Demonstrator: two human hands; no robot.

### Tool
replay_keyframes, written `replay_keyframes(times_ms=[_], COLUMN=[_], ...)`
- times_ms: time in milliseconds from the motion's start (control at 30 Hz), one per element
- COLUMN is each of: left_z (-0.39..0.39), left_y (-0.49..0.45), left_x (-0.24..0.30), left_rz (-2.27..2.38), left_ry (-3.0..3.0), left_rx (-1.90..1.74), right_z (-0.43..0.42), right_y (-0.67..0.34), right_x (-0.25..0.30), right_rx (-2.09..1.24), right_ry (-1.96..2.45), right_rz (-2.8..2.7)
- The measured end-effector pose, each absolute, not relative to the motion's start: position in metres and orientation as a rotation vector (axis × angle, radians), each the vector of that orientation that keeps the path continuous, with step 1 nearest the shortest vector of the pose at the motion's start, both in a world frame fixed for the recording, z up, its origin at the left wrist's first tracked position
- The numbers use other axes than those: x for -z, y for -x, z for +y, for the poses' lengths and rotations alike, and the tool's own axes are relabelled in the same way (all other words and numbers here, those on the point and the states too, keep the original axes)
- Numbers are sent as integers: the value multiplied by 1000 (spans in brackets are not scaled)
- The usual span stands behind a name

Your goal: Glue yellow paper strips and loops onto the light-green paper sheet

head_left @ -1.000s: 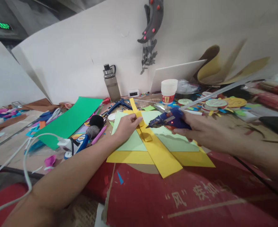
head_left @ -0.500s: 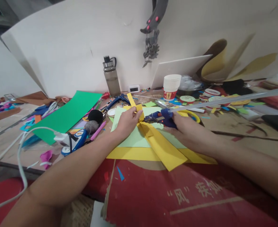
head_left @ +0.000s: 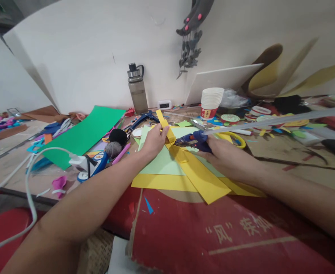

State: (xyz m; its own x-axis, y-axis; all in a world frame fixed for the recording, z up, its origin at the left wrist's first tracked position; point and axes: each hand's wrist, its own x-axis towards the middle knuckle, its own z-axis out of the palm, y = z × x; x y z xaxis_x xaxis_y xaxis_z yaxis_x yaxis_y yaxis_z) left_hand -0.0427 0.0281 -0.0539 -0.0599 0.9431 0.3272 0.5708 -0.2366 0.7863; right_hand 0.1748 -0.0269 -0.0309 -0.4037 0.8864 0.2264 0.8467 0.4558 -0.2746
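My right hand (head_left: 217, 152) is closed round a blue hot glue gun (head_left: 197, 140), a long clear glue stick (head_left: 270, 122) jutting from its back. The gun's nozzle points left, close to a folded yellow paper strip (head_left: 203, 177). Between the thumb and fingers of my left hand (head_left: 155, 140), the strip's upper part is pinched; its wide lower end slants toward me. Beneath lie a pale green sheet (head_left: 158, 163) and a yellow sheet (head_left: 156, 182). Whether glue is on the paper, I cannot tell.
A green sheet (head_left: 84, 135), a dark pompom (head_left: 117, 136) and a white plug adapter (head_left: 80, 163) lie left. A water bottle (head_left: 138, 91) and stacked paper cups (head_left: 211, 102) stand behind. Yellow tape (head_left: 238, 140) is beside my right hand. Red cardboard (head_left: 184, 228) covers the front.
The view has shifted slightly, so most things sit a little further right. My left hand still pinches the yellow strip and the glue gun's nozzle stays close to it.
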Motion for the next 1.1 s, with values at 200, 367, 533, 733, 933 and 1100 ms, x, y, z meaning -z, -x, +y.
replay_keyframes(times_ms=[200, 367, 533, 733, 933, 1100], left_z=[32, 35, 37, 36, 29, 22], left_y=[45, 46, 47, 46, 45, 43], left_x=[58, 61, 63, 61, 58, 52], left_rz=[1540, 1489, 1495, 1510, 1478, 1484], left_ry=[-1698, -1685, -1635, -1685, -1747, -1822], left_rx=[-1267, -1281, -1287, -1282, -1249, -1218], right_z=[-26, -26, -26, -24, -33, -29], right_y=[-165, -166, -166, -167, -180, -175], right_x=[35, 34, 35, 29, 9, 20], right_rx=[-133, -104, -102, -129, -256, -207], right_ry=[1492, 1508, 1493, 1524, 1600, 1510], right_rz=[-2362, -2380, -2375, -2407, -2424, -2370])
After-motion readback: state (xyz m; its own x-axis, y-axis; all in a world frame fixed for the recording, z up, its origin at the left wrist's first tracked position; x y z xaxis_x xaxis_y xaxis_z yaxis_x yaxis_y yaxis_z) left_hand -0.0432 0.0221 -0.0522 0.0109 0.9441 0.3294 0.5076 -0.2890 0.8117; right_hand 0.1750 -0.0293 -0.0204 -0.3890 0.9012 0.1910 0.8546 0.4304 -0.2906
